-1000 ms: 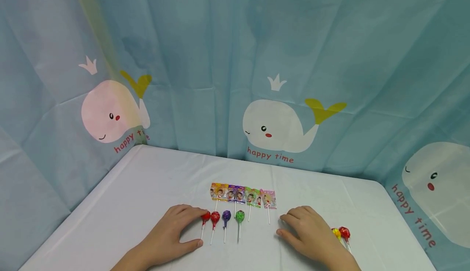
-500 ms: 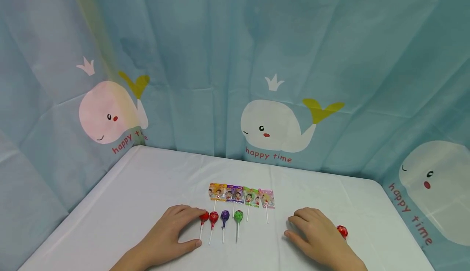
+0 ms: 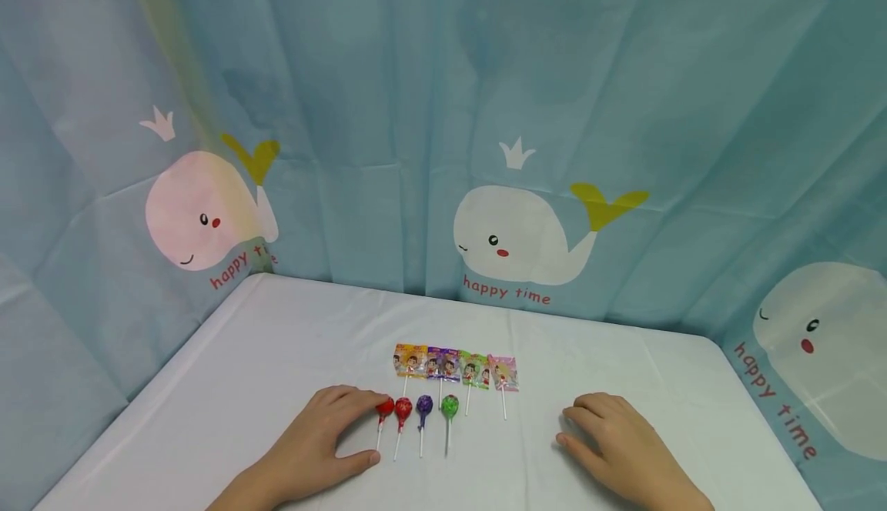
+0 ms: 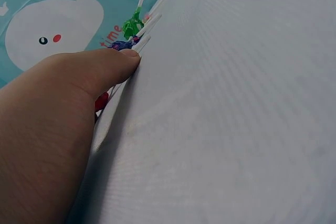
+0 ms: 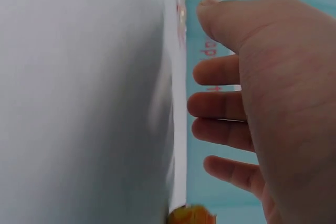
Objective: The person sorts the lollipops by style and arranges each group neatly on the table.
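Observation:
A front row of round lollipops lies on the white table in the head view: a red lollipop (image 3: pixel 384 408), another red lollipop (image 3: pixel 403 411), a purple lollipop (image 3: pixel 425 406) and a green lollipop (image 3: pixel 450 407). My left hand (image 3: pixel 315 442) rests at the row's left end, fingertips touching the first red head, thumb apart from its stick. To the right, my right hand (image 3: pixel 624 445) has relaxed fingers with nothing between them. In the right wrist view its fingers (image 5: pixel 218 104) are spread, and an orange-yellow wrapped candy (image 5: pixel 191 215) shows at the bottom edge.
Behind that row lie flat-wrapped lollipops: an orange one (image 3: pixel 412 360), a purple one (image 3: pixel 443 364), a green one (image 3: pixel 474 370) and a pink one (image 3: pixel 503 372). The white table (image 3: pixel 312 334) meets a blue whale-print curtain (image 3: pixel 360 218) at its back and sides.
My right hand has moved rightward, away from the rows. The red and yellow lollipops seen beside it earlier are now hidden in the head view. My left hand has stayed in place.

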